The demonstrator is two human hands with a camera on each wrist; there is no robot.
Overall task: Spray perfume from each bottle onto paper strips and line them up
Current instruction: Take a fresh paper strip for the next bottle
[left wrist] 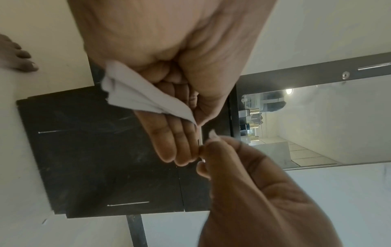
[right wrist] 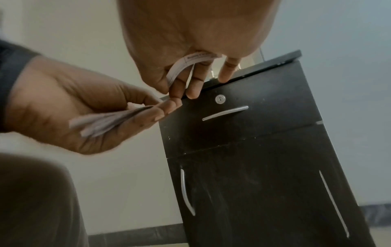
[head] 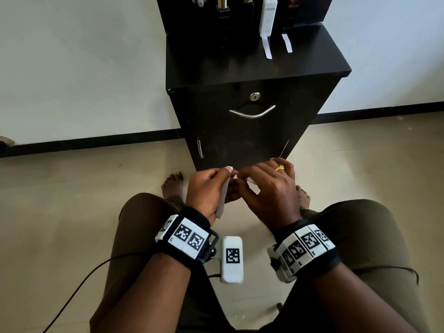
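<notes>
Fingers of the left hand lie nearly straight and together, thumb pressed down across them, pinching a small sheaf of paper strips against the palm; in the head view the sheaf runs from the thumb tip at 12 o'clock of that hand down past the wrist at 6 o'clock. Just at 3 o'clock of it, the right hand has thumb and forefinger closed narrowly on a single strip, which curls back under its palm in the right wrist view, printed side showing. Both hands nearly touch at their fingertips, held low above the person's knees. A gold ring sits on one right-hand finger.

Well away at 12 o'clock stands a black cabinet with a lock and a curved metal handle. On its top, toward the back, stands a row of perfume bottles: a white bottle at about 1 o'clock of the top, darker ones to its 9 o'clock, hard to make out against the black. Two placed strips lie flat side by side, each just at 6 o'clock of a bottle, apart from each other
</notes>
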